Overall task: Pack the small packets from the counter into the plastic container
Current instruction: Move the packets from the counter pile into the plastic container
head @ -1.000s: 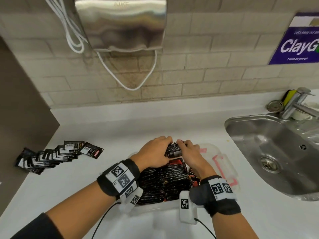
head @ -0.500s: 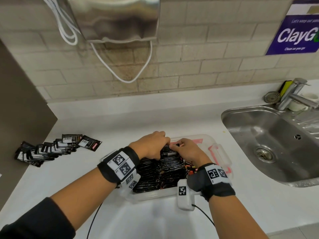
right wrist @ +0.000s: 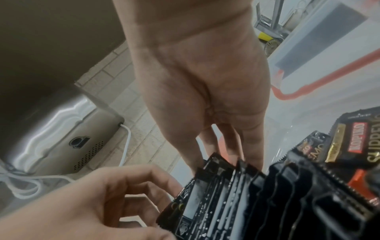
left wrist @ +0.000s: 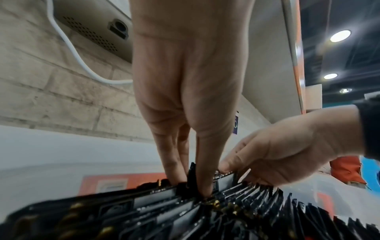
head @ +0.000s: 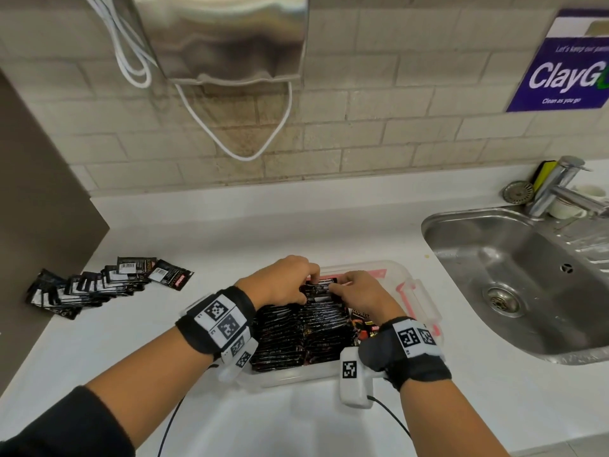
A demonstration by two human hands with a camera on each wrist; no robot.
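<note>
It was a shared pantry or washroom: a steel sink point(head: 514, 278) with tap point(head: 560, 189) sat in the white surface point(head: 204, 232), below a wall-mounted hand dryer point(head: 224, 37), tiled wall point(head: 362, 127) and a "Clean as you go" sign point(head: 566, 70).

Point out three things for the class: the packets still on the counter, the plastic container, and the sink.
loose packets point(head: 108, 285): head view, middle of the fanned pile.
plastic container point(head: 400, 268): head view, far right corner of its clear rim.
sink point(head: 461, 225): head view, near left steel rim.
</note>
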